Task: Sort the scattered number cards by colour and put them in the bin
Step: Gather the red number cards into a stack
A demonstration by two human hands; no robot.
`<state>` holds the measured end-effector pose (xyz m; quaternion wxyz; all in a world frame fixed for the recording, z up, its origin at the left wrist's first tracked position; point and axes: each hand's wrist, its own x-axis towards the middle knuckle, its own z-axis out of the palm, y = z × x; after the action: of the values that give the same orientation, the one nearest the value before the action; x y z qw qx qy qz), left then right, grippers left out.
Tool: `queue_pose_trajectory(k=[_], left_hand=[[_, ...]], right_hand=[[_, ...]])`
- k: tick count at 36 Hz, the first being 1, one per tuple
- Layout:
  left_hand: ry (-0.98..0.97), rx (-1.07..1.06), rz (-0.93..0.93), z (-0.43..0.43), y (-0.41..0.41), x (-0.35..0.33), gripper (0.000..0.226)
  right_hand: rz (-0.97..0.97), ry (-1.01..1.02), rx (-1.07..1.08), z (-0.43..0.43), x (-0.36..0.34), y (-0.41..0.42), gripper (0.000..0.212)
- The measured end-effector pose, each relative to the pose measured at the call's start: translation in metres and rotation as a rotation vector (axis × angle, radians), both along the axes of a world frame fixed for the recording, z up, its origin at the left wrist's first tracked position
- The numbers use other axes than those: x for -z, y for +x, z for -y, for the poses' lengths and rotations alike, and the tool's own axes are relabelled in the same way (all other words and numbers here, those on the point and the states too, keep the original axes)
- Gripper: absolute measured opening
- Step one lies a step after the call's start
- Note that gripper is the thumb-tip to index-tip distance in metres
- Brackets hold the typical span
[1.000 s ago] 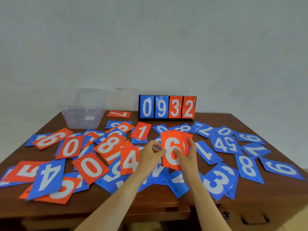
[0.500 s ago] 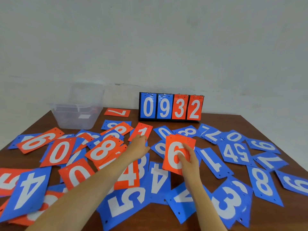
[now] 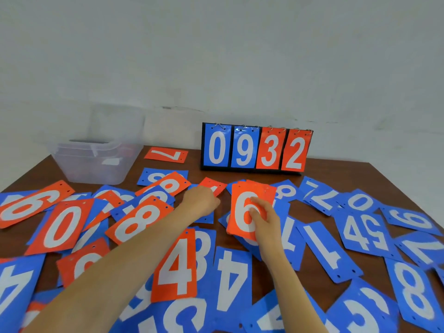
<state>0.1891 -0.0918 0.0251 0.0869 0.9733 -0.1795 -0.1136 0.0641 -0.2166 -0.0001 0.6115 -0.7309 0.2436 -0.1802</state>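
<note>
Red and blue number cards lie scattered over the brown table (image 3: 374, 171). My right hand (image 3: 263, 218) holds a small stack of red cards (image 3: 240, 212) with a 6 on top, thumb across its face, above the table's middle. My left hand (image 3: 200, 199) reaches forward and covers the lower end of a red 1 card (image 3: 213, 185); its fingers are hidden, so its grip is unclear. The clear plastic bin (image 3: 96, 162) stands at the far left.
A flip scoreboard (image 3: 256, 150) reading 0932 stands at the back centre. A red 7 (image 3: 166, 155) lies between it and the bin. Red 6, 0, 8 and 4 cards lie left and near; blue cards fill the right side.
My left hand let go of the red stack and reached forward to the red 1 card. The right hand kept the stack. The camera moved closer to the table.
</note>
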Motion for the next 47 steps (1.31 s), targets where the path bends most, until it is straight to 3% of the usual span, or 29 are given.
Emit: queue_pose_trajectory(k=[4, 9, 12, 16, 19, 21, 23, 27, 30, 35, 38, 43, 47], left_hand=[[-0.114, 0.008, 0.128, -0.007, -0.005, -0.019, 0.024], [-0.505, -0.072, 0.389, -0.025, -0.032, -0.044, 0.027], [-0.677, 0.012, 0.44, -0.038, -0.078, -0.055, 0.032], [-0.473, 0.192, 0.457, -0.043, -0.14, -0.045, 0.047], [-0.352, 0.267, 0.495, -0.046, -0.171, -0.031, 0.048], [-0.354, 0.248, 0.476, -0.049, -0.189, -0.025, 0.046], [-0.373, 0.221, 0.435, -0.051, -0.201, -0.021, 0.045], [-0.423, 0.248, 0.396, -0.061, -0.213, -0.018, 0.042], [-0.475, 0.206, 0.336, -0.071, -0.222, -0.018, 0.04], [-0.789, 0.035, 0.152, -0.086, -0.225, -0.025, 0.048], [-0.805, 0.004, 0.127, -0.091, -0.225, -0.027, 0.045], [-0.939, -0.063, 0.17, -0.093, -0.227, -0.023, 0.019], [-1.102, -0.134, 0.141, -0.087, -0.234, -0.021, 0.013]], right_hand=[[0.0, 0.001, -0.03, -0.005, -0.001, -0.01, 0.025], [0.05, 0.054, -0.016, -0.012, -0.011, -0.032, 0.035], [0.08, 0.063, -0.032, -0.02, -0.016, -0.047, 0.031], [0.125, 0.117, -0.013, -0.035, -0.025, -0.069, 0.023], [0.146, 0.277, -0.002, -0.049, -0.037, -0.086, 0.034], [0.164, 0.345, -0.03, -0.056, -0.042, -0.098, 0.04], [0.197, 0.275, -0.046, -0.062, -0.044, -0.109, 0.039], [0.238, 0.087, -0.027, -0.07, -0.043, -0.125, 0.004], [0.252, 0.126, -0.07, -0.075, -0.045, -0.134, 0.025], [0.249, 0.15, -0.112, -0.076, -0.048, -0.147, 0.048], [0.285, 0.137, -0.135, -0.075, -0.047, -0.153, 0.07], [0.319, 0.043, -0.114, -0.079, -0.041, -0.158, 0.061], [0.318, 0.08, -0.105, -0.082, -0.038, -0.161, 0.056]])
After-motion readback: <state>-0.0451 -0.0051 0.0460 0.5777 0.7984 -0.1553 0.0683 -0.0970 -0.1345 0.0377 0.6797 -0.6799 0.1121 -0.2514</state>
